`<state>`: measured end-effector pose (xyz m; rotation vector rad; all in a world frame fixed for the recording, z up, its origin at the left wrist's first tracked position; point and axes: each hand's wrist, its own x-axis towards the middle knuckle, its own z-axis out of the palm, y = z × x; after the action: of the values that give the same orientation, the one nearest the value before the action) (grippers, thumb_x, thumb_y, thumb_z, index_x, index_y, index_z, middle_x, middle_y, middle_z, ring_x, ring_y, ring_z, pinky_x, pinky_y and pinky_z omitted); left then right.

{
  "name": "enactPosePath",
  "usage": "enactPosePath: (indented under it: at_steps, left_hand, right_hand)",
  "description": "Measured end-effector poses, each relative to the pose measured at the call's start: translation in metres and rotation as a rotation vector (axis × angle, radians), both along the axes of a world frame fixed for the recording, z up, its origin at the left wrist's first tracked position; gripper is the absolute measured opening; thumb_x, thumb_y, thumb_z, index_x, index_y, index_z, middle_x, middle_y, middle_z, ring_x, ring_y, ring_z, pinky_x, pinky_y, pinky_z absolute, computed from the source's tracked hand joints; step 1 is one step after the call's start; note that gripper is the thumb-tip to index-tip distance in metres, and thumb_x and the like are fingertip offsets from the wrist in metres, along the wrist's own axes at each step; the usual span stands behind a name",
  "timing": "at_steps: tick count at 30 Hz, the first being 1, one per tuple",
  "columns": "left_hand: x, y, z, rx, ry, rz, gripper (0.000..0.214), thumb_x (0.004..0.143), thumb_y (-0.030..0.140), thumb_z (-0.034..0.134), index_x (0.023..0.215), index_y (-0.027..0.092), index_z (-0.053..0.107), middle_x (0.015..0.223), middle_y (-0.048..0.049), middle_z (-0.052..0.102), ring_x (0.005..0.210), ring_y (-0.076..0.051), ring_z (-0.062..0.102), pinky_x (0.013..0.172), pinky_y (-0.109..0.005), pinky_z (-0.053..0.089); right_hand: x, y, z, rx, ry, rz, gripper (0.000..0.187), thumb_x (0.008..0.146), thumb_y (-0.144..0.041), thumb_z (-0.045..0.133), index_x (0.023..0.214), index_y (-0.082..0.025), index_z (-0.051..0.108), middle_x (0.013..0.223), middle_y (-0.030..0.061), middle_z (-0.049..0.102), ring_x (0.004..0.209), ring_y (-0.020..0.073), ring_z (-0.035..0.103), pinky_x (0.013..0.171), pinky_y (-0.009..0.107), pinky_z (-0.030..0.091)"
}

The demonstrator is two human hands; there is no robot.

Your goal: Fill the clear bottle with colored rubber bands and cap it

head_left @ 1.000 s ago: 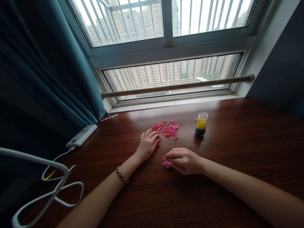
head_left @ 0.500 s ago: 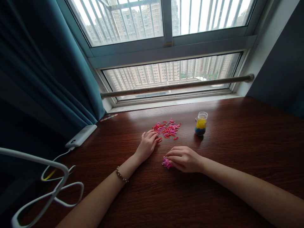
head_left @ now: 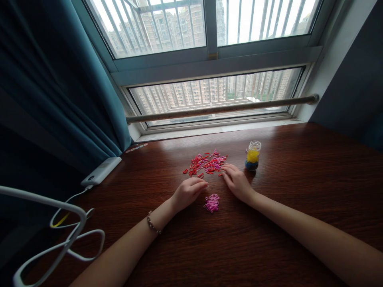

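A loose pile of red and pink loops [head_left: 206,163], which look like small rubber bands, lies on the brown table. Nearer to me sits a smaller heap of only pink loops [head_left: 212,203]. My left hand [head_left: 189,193] is between the two, thumb and fingers pinched together on a small pale pink loop [head_left: 208,186] that peeks out at the fingertips. At the right edge of the mixed pile, my right hand [head_left: 238,184] reaches with thumb and fingers apart, fingertips touching or just above the loops. Nothing shows in its grasp.
A small clear jar [head_left: 253,155] with yellow and dark blue contents stands open right of the pile. A white power strip [head_left: 101,172] with a white cable [head_left: 74,223] lies at the left, by the blue curtain [head_left: 98,99]. Behind the table runs a window rail [head_left: 221,109].
My right hand has moved from the pink heap up to the mixed pile. My left hand has drawn back from the pile toward the pink heap, now pinching a loop.
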<state>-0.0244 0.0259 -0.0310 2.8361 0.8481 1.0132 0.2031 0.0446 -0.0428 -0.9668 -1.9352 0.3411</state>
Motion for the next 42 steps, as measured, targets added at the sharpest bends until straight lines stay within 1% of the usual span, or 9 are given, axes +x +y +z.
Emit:
enactPosePath:
  at_steps: [6, 11, 15, 21, 25, 29, 36, 39, 42]
  left_hand:
    - [0.013, -0.013, 0.012, 0.038, 0.194, -0.183, 0.018, 0.085, 0.015, 0.045, 0.095, 0.017, 0.059, 0.084, -0.0064, 0.065, 0.079, -0.015, 0.059, 0.074, -0.029, 0.047]
    - [0.016, -0.014, 0.014, 0.039, 0.205, -0.206, 0.018, 0.085, 0.015, 0.045, 0.094, 0.018, 0.059, 0.089, -0.0060, 0.065, 0.090, -0.016, 0.058, 0.080, -0.031, 0.045]
    - [0.010, -0.009, 0.012, 0.046, 0.174, -0.116, 0.020, 0.083, 0.017, 0.048, 0.100, 0.019, 0.058, 0.101, -0.0066, 0.063, 0.098, -0.018, 0.054, 0.087, -0.035, 0.042]
    - [-0.006, 0.014, 0.006, 0.060, 0.132, 0.274, 0.024, 0.086, 0.019, 0.044, 0.106, 0.019, 0.057, 0.110, -0.0079, 0.059, 0.113, -0.023, 0.046, 0.095, -0.043, 0.034]
    - [-0.009, 0.022, -0.001, -0.025, 0.185, 0.422, 0.025, 0.088, 0.024, 0.041, 0.107, 0.021, 0.057, 0.116, -0.0079, 0.056, 0.120, -0.025, 0.039, 0.098, -0.050, 0.027]
    - [-0.008, 0.022, -0.005, -0.083, 0.226, 0.435, 0.026, 0.090, 0.026, 0.038, 0.108, 0.021, 0.056, 0.116, -0.0074, 0.056, 0.120, -0.023, 0.039, 0.099, -0.051, 0.024]
    - [-0.008, 0.022, -0.005, -0.072, 0.213, 0.431, 0.027, 0.090, 0.026, 0.037, 0.106, 0.018, 0.057, 0.113, -0.0098, 0.057, 0.117, -0.023, 0.041, 0.099, -0.049, 0.027]
    - [-0.007, 0.022, -0.004, -0.058, 0.194, 0.417, 0.026, 0.089, 0.024, 0.038, 0.106, 0.017, 0.056, 0.111, -0.0106, 0.056, 0.116, -0.023, 0.042, 0.098, -0.048, 0.029]
    - [-0.008, 0.022, -0.003, -0.035, 0.123, 0.374, 0.024, 0.087, 0.020, 0.042, 0.107, 0.016, 0.055, 0.110, -0.0109, 0.055, 0.112, -0.023, 0.044, 0.096, -0.045, 0.035]
  right_hand:
    - [0.001, 0.011, -0.016, -0.083, -0.174, -0.053, 0.029, 0.086, -0.017, 0.046, 0.112, -0.012, 0.056, 0.119, 0.0128, 0.052, 0.120, 0.0266, 0.035, 0.100, 0.046, 0.033]
    - [0.001, 0.012, -0.017, -0.065, -0.213, -0.051, 0.028, 0.086, -0.015, 0.044, 0.110, -0.011, 0.058, 0.114, 0.0129, 0.055, 0.116, 0.0258, 0.039, 0.100, 0.046, 0.034]
    - [0.001, 0.012, -0.015, -0.048, -0.140, -0.042, 0.027, 0.087, -0.016, 0.042, 0.107, -0.013, 0.059, 0.111, 0.0130, 0.056, 0.112, 0.0248, 0.044, 0.098, 0.045, 0.036]
    - [0.002, 0.006, -0.006, -0.073, 0.063, -0.038, 0.028, 0.089, -0.019, 0.039, 0.106, -0.014, 0.061, 0.110, 0.0117, 0.056, 0.104, 0.0226, 0.051, 0.094, 0.041, 0.040]
    - [0.002, 0.000, 0.003, -0.046, 0.154, -0.018, 0.027, 0.090, -0.021, 0.039, 0.105, -0.016, 0.061, 0.110, 0.0106, 0.056, 0.102, 0.0220, 0.052, 0.093, 0.039, 0.041]
    - [0.002, -0.009, 0.012, -0.003, 0.186, 0.037, 0.026, 0.091, -0.022, 0.039, 0.102, -0.016, 0.062, 0.106, 0.0097, 0.058, 0.100, 0.0211, 0.053, 0.092, 0.036, 0.042]
    - [0.000, -0.025, 0.023, 0.070, 0.168, 0.197, 0.027, 0.092, -0.024, 0.038, 0.094, -0.016, 0.063, 0.096, 0.0094, 0.061, 0.090, 0.0192, 0.058, 0.082, 0.032, 0.048]
    - [0.001, -0.030, 0.024, 0.088, 0.107, 0.300, 0.026, 0.092, -0.023, 0.037, 0.094, -0.015, 0.062, 0.095, 0.0099, 0.061, 0.087, 0.0182, 0.059, 0.079, 0.030, 0.048]
    - [0.001, -0.032, 0.026, 0.087, -0.015, 0.464, 0.024, 0.092, -0.022, 0.038, 0.092, -0.015, 0.062, 0.093, 0.0099, 0.062, 0.083, 0.0172, 0.058, 0.075, 0.029, 0.049]
